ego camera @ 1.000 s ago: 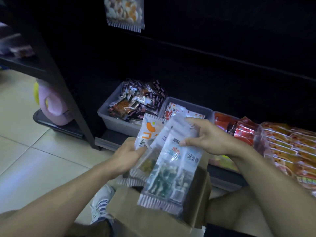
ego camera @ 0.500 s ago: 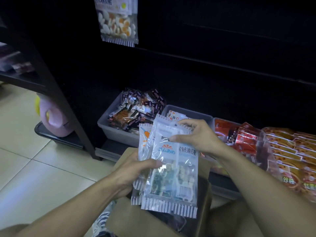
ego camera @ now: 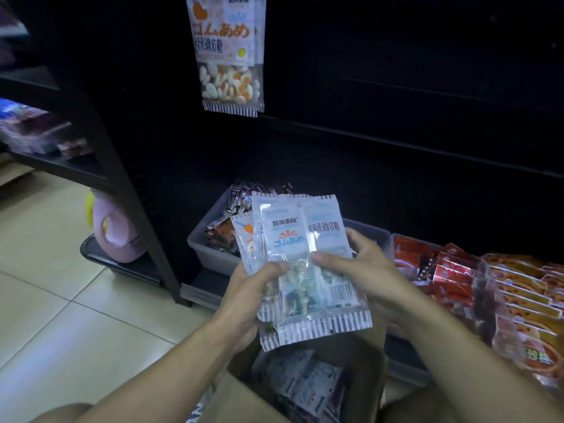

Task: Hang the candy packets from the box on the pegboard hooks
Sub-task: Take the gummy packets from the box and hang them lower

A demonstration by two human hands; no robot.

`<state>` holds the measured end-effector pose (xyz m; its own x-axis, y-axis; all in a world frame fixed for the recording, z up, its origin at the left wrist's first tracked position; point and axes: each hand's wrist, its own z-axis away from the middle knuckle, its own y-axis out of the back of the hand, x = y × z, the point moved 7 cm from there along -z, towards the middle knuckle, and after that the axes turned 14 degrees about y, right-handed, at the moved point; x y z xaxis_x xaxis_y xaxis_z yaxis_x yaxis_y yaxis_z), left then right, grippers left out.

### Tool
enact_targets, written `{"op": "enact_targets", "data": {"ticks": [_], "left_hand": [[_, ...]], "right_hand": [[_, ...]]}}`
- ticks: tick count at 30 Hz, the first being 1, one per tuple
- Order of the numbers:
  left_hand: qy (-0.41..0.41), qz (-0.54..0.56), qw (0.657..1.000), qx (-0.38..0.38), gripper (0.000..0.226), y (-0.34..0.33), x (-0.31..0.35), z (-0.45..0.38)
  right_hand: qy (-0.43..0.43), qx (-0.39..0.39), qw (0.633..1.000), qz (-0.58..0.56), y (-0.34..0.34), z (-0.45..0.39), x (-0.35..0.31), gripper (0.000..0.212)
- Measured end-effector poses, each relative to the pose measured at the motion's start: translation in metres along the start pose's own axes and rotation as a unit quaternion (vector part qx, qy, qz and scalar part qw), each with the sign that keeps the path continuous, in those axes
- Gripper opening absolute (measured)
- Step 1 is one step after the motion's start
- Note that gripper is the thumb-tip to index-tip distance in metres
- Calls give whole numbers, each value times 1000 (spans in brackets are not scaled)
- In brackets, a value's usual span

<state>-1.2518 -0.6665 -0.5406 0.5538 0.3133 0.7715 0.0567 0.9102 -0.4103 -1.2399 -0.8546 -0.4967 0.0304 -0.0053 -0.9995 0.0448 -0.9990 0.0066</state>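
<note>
Two hands, left (ego camera: 244, 288) and right (ego camera: 360, 267), grip a stack of candy packets (ego camera: 305, 264) above an open cardboard box (ego camera: 366, 380); more packets (ego camera: 227, 53) hang on the dark pegboard (ego camera: 396, 87).

you were in a small retail shop, at the foot of a dark display unit (ego camera: 396, 87). evidence: a sealed candy packet (ego camera: 227, 53) hung high on the dark back panel; grey bins (ego camera: 203, 248) on the bottom shelf held loose wrapped snacks (ego camera: 225, 230); red and orange packaged goods (ego camera: 503, 297) were stacked in rows to the right. a pink detergent jug (ego camera: 114, 233) sat on the low shelf of a neighbouring rack. pale floor tiles (ego camera: 61, 315) ran underneath. an open cardboard box (ego camera: 366, 389) of stock stood near you.
</note>
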Motion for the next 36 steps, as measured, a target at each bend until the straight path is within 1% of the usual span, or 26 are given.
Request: {"op": "enact_targets", "data": {"ticks": [3, 4, 7, 9, 10, 12, 14, 15, 16, 17, 19, 21, 23, 24, 25, 26, 28, 29, 30, 31, 34, 36], "left_hand": [[-8, 15, 1000, -2, 59, 0, 9, 0], [-8, 17, 1000, 0, 62, 1, 11, 1], [3, 31, 999, 13, 56, 7, 13, 0], [9, 49, 998, 25, 50, 10, 11, 0], [10, 60, 998, 35, 46, 13, 11, -1], [0, 70, 995, 66, 35, 19, 10, -3], [-29, 55, 992, 109, 35, 28, 12, -4], [-46, 36, 990, 128, 37, 31, 14, -4], [-64, 13, 988, 143, 38, 32, 15, -3], [-78, -6, 984, 157, 37, 33, 15, -2], [-94, -37, 979, 174, 38, 33, 14, -2], [-100, -71, 974, 189, 42, 33, 12, -3], [-103, -88, 971, 197, 50, 32, 13, -1], [-102, -86, 972, 195, 53, 32, 12, -3], [-100, -77, 973, 191, 54, 32, 10, -4], [-100, -68, 976, 182, 51, 31, 10, -4], [-102, -49, 980, 162, 41, 29, 10, -4], [-100, -35, 982, 153, 38, 29, 9, -5], [-91, -15, 985, 146, 36, 31, 8, -6], [-77, 5, 987, 139, 36, 32, 7, -5], [-47, 26, 989, 136, 34, 37, 10, -3], [-46, 19, 989, 138, 34, 40, 15, 0]], "right_hand": [[22, 29, 998, -43, -6, -2, -1, 47], [23, 32, 998, -55, -6, -3, -2, 43], [21, 28, 997, -68, -4, -5, -3, 44], [21, 45, 997, -57, 0, -7, -4, 43], [25, 69, 996, -43, 5, -7, -5, 41], [38, 146, 989, -14, 18, -8, -9, 36], [61, 232, 971, 14, 31, -4, -17, 33], [88, 265, 959, 43, 37, 0, -25, 31], [120, 279, 950, 77, 40, 3, -34, 30], [150, 276, 943, 108, 39, 5, -42, 29], [172, 228, 947, 147, 23, 7, -48, 27], [155, 155, 962, 160, 0, 5, -39, 24], [129, 65, 978, 151, -30, 4, -25, 23], [114, 11, 983, 147, -45, 5, -15, 33], [97, -37, 981, 167, -57, 6, -4, 49], [74, -70, 970, 219, -63, 7, 6, 64], [28, -95, 941, 323, -65, 8, 17, 84], [8, -102, 933, 345, -64, 7, 18, 89], [-3, -109, 931, 347, -63, 5, 18, 90], [-2, -116, 932, 344, -62, 1, 18, 86], [31, -135, 938, 318, -57, -10, 12, 65], [28, -145, 947, 284, -51, -14, 9, 56]]}}
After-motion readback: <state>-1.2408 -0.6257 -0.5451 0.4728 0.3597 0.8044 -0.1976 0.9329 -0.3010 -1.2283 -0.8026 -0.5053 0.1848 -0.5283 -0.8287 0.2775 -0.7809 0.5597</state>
